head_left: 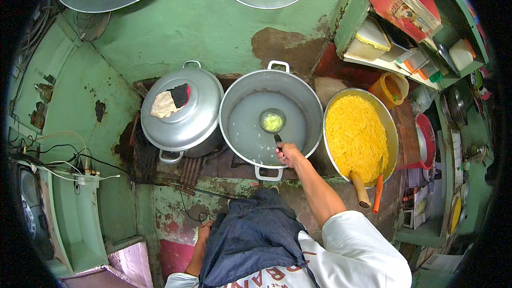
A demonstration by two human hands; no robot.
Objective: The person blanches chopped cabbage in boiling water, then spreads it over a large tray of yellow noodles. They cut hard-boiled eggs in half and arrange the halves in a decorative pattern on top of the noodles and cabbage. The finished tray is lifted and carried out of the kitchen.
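Observation:
My right hand [288, 155] is closed round the black handle of a small round strainer [265, 113]. Pale yellow-green bits [273, 123] lie in its bowl, held inside a big grey metal pot [234, 82]. Cloudy greyish liquid [245, 133] fills the pot's lower part, and white specks cling to its wall. I cannot tell whether the strainer touches the liquid. Low at my left side, by the dark apron [242, 237], hangs my left hand [204, 231]; it is small in view and its fingers are unclear.
Left of the pot stands a lidded pot [202, 109] with cloths [162, 105] on the lid. To the right, a wide basin [393, 133] holds yellow noodles, with a wooden handle [359, 186] and an orange handle [378, 192] over its rim. A yellow bucket [380, 89] stands behind.

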